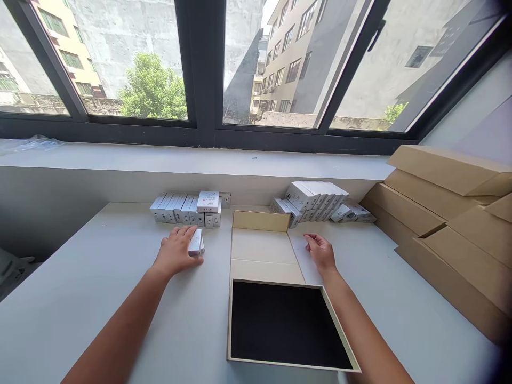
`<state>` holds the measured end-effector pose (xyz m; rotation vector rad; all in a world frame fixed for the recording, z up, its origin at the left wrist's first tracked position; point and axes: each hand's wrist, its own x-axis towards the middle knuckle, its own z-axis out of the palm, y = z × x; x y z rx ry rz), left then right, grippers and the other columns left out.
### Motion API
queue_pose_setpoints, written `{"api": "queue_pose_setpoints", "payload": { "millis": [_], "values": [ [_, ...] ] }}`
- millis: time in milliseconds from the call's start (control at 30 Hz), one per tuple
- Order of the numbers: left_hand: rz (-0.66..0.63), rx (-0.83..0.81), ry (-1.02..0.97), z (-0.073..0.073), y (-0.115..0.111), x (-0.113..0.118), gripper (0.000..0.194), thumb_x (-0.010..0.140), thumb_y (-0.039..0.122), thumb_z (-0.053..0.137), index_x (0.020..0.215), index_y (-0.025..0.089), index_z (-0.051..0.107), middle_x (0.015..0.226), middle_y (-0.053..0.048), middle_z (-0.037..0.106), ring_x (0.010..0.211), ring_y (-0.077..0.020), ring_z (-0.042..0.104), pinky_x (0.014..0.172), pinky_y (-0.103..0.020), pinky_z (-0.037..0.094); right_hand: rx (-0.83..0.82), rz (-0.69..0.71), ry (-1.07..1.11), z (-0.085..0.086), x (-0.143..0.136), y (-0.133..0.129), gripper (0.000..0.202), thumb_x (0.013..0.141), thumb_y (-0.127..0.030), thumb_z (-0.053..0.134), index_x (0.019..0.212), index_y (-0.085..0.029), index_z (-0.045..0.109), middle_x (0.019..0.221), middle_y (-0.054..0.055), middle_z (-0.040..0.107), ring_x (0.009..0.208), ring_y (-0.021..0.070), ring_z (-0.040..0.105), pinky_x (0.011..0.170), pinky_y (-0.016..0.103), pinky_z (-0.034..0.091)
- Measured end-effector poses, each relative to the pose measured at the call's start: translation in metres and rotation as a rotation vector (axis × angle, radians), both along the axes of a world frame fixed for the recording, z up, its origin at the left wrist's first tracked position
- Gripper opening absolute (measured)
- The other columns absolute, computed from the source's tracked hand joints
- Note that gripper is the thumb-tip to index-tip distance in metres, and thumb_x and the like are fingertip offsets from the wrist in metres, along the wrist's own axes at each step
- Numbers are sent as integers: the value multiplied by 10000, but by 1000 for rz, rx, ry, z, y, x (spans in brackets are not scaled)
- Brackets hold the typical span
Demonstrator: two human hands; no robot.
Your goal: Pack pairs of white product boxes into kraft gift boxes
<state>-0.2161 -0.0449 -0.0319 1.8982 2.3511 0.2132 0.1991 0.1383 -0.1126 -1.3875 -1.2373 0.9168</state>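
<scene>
the left hand point(178, 250) is curled around a small white box point(196, 242) on the white table point(200, 320), fingers on one side and thumb on the other. the right hand point(320, 250) is well apart from it, over at the other side, its thumb and fingertips drawn close together; whether anything is pinched there, i can't tell. between the two arms lies a large open case point(294, 325), its tray lined in black, with the cream lid point(262, 245) folded back flat toward the window. just behind the left hand stands a row of small white boxes point(172, 208), one lying across the top near the row's right end. beyond the right hand there's a stacked group of similar boxes point(316, 197), a few leaning at its right side. brown cardboard boxes point(448, 213) are piled along the right. behind it all runs a white sill point(160, 159) under a dark-framed window point(206, 69).
</scene>
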Motion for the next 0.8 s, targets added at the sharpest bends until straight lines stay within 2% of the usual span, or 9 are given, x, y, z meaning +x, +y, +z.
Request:
{"api": "queue_pose_setpoints", "payload": {
  "millis": [200, 300, 367, 467, 500, 567, 667, 733, 800],
  "values": [
    [47, 5, -33, 5, -4, -20, 872, 688, 527, 639, 1487, 257, 416, 1476, -164, 533, 1344, -438, 424, 1036, -584, 297, 10, 13, -26, -1, 1, 1, 441, 679, -574, 694, 865, -174, 706, 778, 53, 689, 577, 133, 503, 563, 278, 428],
    [72, -44, -26, 7, -4, -25, 764, 648, 518, 663, 1352, 252, 529, 1311, -168, 627, 1282, -444, 481, 1073, -606, 245, 13, 17, -43, -2, 1, 2, 445, 678, -587, 684, 852, -178, 706, 700, 36, 657, 579, 143, 506, 567, 280, 423],
    [94, -97, 4, 8, -3, -26, 749, 574, 534, 716, 1250, 245, 573, 1276, -182, 628, 1310, -466, 456, 1116, -632, 174, 16, 20, -56, -2, 0, 2, 452, 675, -596, 678, 844, -178, 706, 675, 33, 643, 588, 151, 516, 575, 282, 423],
    [119, -128, 25, 11, -1, -24, 817, 516, 596, 745, 1215, 215, 562, 1364, -224, 556, 1408, -478, 350, 1162, -648, 75, 14, 23, -78, -2, -1, 2, 443, 680, -589, 664, 842, -178, 710, 667, 30, 636, 607, 160, 535, 592, 283, 425],
    [122, -135, 9, 12, 0, -22, 818, 521, 623, 736, 1201, 206, 557, 1347, -228, 562, 1402, -475, 361, 1163, -647, 89, 12, 23, -86, -2, -1, 3, 434, 686, -580, 657, 844, -179, 711, 668, 28, 636, 615, 162, 541, 599, 284, 426],
    [121, -153, -59, 17, 2, -20, 755, 550, 649, 711, 1139, 204, 554, 1216, -203, 622, 1303, -464, 471, 1117, -622, 242, 7, 26, -102, -2, -1, 2, 413, 699, -560, 645, 852, -182, 715, 671, 23, 637, 627, 164, 548, 612, 285, 426],
    [137, -182, -151, 23, 4, -19, 586, 556, 551, 710, 1013, 229, 533, 1002, -135, 663, 1053, -427, 607, 850, -487, 465, 0, 27, -120, -2, 0, 1, 400, 714, -548, 637, 864, -187, 722, 670, 20, 640, 645, 171, 560, 624, 287, 427],
    [141, -197, -158, 25, 5, -20, 503, 532, 457, 713, 942, 247, 511, 917, -99, 664, 954, -396, 628, 722, -415, 467, -2, 26, -127, -1, 0, 1, 402, 721, -553, 633, 862, -188, 725, 650, 17, 633, 649, 177, 565, 628, 289, 428],
    [136, -201, -145, 26, 6, -22, 466, 507, 397, 715, 895, 256, 497, 861, -74, 659, 912, -375, 632, 680, -386, 449, -2, 27, -132, 0, 0, 0, 400, 723, -556, 628, 855, -190, 724, 629, 13, 622, 646, 180, 566, 627, 290, 426]
  ]
}}
